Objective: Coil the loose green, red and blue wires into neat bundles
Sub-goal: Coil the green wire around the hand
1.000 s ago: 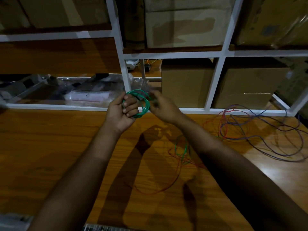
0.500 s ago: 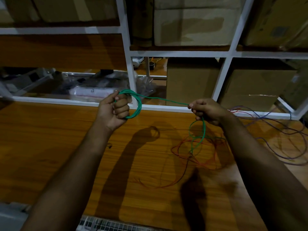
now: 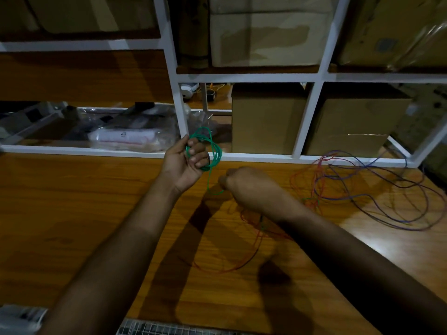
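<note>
The left hand [image 3: 185, 163] grips a coil of green wire [image 3: 208, 147], held above the worktop [image 3: 72, 213] just in front of the white shelf frame [image 3: 242, 157]. A green strand drops from the coil to the right hand [image 3: 251, 187], whose fingers pinch it just below and right of the coil. Loose red wire [image 3: 242, 267] and blue wire [image 3: 387, 201] lie on the worktop right of the coil.

Wire tangle [image 3: 362, 189] on table [image 3: 72, 213], probably before shelving [image 3: 309, 122].
</note>
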